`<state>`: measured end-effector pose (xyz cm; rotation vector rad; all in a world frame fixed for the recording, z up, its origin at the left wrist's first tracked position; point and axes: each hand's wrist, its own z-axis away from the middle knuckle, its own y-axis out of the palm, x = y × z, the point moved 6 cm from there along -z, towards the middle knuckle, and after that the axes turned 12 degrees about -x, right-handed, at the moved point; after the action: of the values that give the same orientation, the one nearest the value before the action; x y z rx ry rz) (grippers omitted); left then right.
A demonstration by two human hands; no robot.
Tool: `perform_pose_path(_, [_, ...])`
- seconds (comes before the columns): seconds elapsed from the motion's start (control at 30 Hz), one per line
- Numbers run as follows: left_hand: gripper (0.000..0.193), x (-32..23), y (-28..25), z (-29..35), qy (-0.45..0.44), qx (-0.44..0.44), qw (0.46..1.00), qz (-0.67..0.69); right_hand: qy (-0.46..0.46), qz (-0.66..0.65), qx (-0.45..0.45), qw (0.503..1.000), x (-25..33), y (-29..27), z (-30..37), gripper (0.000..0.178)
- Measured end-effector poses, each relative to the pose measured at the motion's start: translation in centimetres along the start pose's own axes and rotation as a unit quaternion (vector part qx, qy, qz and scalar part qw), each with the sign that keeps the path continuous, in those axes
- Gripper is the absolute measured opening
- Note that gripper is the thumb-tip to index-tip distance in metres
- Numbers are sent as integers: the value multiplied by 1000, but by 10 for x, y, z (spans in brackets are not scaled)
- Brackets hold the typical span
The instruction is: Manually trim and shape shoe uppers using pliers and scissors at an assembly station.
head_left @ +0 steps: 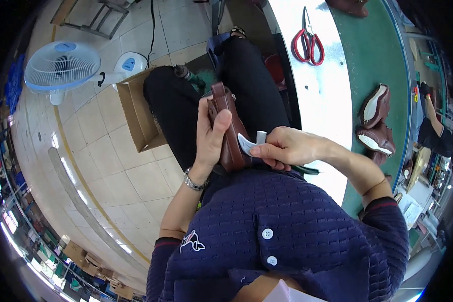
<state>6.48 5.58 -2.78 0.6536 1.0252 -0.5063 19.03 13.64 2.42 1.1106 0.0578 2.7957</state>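
In my lap, my left hand (pixel 216 130) is closed around a brown leather shoe (pixel 230 146), thumb pressed on its side. The shoe stands lengthwise, one end toward my belly. My right hand (pixel 283 146) grips a hand tool with a curved silvery-white head (pixel 246 144) that meets the shoe's right side. A short pale block rises from that tool beside my fingers, and a dark green end pokes out below my palm. My fingers hide most of the grip, so its exact kind cannot be made out.
Red-handled scissors (pixel 308 45) lie on a white worktop (pixel 327 95) to my right. Beyond it, a green conveyor (pixel 355 55) carries brown shoes (pixel 376 105). At left stand a fan (pixel 62 68) and an open cardboard box (pixel 140 118). Another person's arm (pixel 433 108) shows far right.
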Motion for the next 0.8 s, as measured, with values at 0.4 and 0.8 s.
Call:
perform_pose_path(0.4, [123,26,-8,38,67,6,998,16,-83,419,36,904,-6,14,20,58])
perform_pose_path(0.8, [101,6,-3,4,72,57,994,-53,-62,142,-67,986,-15,-1,11,62])
